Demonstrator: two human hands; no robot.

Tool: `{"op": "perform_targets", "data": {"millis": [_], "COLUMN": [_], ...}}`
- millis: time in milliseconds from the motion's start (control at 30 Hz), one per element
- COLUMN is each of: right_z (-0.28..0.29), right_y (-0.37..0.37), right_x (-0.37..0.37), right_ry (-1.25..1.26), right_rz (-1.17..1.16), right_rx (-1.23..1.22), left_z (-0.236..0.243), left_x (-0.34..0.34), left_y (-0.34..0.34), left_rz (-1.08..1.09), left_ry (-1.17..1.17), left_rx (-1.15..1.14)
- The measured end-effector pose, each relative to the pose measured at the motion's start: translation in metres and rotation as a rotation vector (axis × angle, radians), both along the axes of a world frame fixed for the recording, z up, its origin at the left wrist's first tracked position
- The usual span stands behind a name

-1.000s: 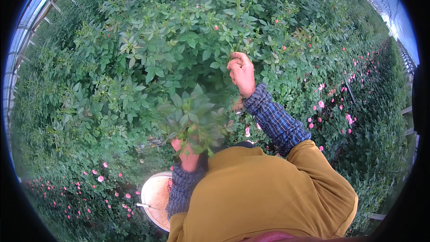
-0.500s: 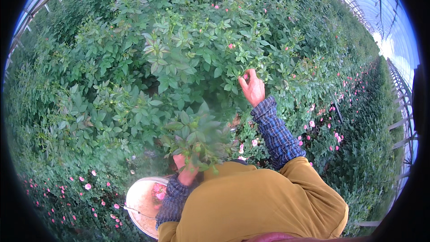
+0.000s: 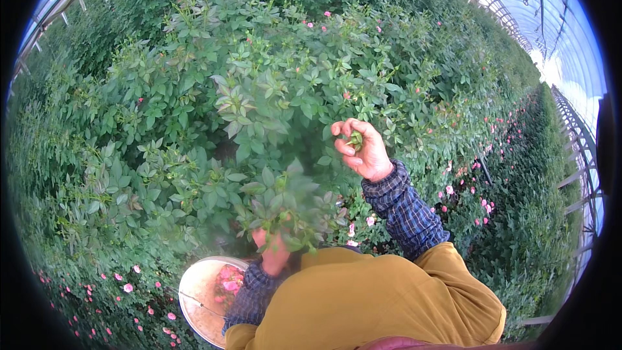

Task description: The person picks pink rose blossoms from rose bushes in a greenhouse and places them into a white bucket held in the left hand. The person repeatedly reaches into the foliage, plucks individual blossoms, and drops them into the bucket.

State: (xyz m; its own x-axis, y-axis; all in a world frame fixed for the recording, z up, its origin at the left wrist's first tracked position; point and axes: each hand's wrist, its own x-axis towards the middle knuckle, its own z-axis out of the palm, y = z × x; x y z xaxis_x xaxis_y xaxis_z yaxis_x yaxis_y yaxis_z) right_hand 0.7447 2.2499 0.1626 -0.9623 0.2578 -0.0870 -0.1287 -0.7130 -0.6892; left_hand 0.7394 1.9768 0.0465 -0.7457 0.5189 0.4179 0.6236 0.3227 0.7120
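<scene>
My right hand (image 3: 365, 149) is raised over the rose bushes (image 3: 188, 116), fingers curled round a small rose bud (image 3: 354, 140) whose green base and sepals show. My left hand (image 3: 275, 253) is low at my body, beside a white bucket (image 3: 193, 298). Leafy rose shoots (image 3: 288, 210) stand over that hand, hiding its fingers, and the area is hazy; whether it grips the stems is unclear. Inside the bucket lie pink blooms or petals (image 3: 229, 280), partly covered by my left sleeve.
Dense green rose foliage spreads ahead, with scattered pink blooms (image 3: 346, 96) near its top. More pink roses (image 3: 127, 288) grow low at the left and along the row (image 3: 486, 204) at the right. Arched greenhouse framing (image 3: 518, 13) rises at the upper right.
My right hand has drawn back from the foliage toward me with the bud in its fingers. The left hand stays beside the bucket, and the view has shifted slightly.
</scene>
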Motion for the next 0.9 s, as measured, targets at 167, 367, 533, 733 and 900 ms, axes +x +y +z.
{"op": "perform_targets", "data": {"millis": [167,367,533,733,900], "right_z": [-0.008,0.012,-0.011,-0.043,-0.038], "right_y": [-0.015,-0.031,-0.029,0.043,0.081], "right_x": [-0.081,-0.113,-0.126,-0.171,-0.2], "right_ry": [-0.328,-0.144,-0.123,-0.182,-0.33], "right_rz": [-0.047,0.081,-0.268,-0.525,-0.643], "right_rx": [0.586,0.733,0.587,1.072,1.817], "left_z": [-0.013,-0.028,-0.024,-0.028,-0.037], "left_x": [-0.006,-0.011,-0.022,-0.032,-0.035], "left_y": [-0.008,-0.018,-0.024,-0.032,-0.04], "left_rz": [0.003,-0.032,-0.066,-0.005,-0.166], "left_ry": [0.018,0.05,-0.083,0.115,-0.239], "left_rx": [-0.067,-0.124,-0.017,-0.075,-0.16]}}
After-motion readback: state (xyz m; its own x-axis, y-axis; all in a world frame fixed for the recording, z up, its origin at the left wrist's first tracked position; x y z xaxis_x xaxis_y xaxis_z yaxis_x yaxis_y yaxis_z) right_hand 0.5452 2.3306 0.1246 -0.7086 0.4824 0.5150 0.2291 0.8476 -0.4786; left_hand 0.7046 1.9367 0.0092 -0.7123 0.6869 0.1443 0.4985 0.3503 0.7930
